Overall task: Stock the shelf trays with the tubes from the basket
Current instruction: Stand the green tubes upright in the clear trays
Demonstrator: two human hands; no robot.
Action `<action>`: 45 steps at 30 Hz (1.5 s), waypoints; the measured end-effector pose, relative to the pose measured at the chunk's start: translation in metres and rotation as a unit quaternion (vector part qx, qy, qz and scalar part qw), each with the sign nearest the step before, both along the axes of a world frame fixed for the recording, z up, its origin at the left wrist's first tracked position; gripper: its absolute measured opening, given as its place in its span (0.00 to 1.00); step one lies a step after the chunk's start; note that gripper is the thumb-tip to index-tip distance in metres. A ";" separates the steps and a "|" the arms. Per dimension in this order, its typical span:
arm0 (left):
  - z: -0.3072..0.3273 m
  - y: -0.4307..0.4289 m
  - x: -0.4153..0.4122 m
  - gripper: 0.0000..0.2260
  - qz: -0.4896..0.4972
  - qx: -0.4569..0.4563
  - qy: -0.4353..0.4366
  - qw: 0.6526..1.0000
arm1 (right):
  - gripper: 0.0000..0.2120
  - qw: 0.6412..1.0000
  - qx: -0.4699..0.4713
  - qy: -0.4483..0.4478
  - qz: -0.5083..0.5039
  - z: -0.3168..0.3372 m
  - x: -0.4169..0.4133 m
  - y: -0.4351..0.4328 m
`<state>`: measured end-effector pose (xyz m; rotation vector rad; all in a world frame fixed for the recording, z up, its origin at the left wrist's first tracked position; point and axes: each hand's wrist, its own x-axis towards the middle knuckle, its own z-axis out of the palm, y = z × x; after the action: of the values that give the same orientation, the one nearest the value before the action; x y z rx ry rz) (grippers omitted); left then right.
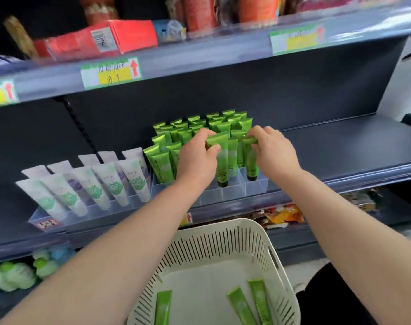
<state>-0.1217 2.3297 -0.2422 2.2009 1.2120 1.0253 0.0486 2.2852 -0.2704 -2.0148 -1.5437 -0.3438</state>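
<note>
A clear divided tray (256, 186) on the middle shelf holds several upright green tubes (174, 134). My left hand (197, 158) pinches the flat top of one green tube (220, 160) standing cap-down in a front slot. My right hand (274, 151) pinches the top of another green tube (251, 160) in the slot at the tray's right front corner. Below, a white slotted basket (223, 245) holds three loose green tubes (163, 308) lying flat.
Another clear tray (42, 219) to the left holds several white tubes (115, 179). The upper shelf edge (199, 59) with price labels hangs overhead. The shelf board (340, 146) right of the green tray is bare. Snack packs (282, 214) and bottles (12, 275) sit on the lower shelf.
</note>
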 end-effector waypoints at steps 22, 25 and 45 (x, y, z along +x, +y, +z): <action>-0.042 0.039 0.065 0.14 -0.010 -0.063 0.124 0.990 | 0.20 0.995 -0.087 -0.050 0.006 -0.024 0.032 0.019; -0.039 0.038 0.065 0.12 -0.012 -0.051 0.125 0.991 | 0.21 0.995 -0.081 -0.061 0.004 -0.022 0.032 0.017; -0.069 -0.019 -0.021 0.09 -0.018 0.039 0.073 0.996 | 0.23 0.993 0.006 -0.110 0.050 -0.042 -0.043 -0.043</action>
<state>-0.1431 2.3109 -0.3117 2.3849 1.2067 0.9263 0.0060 2.2423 -0.3121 -1.9338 -1.7627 -0.5498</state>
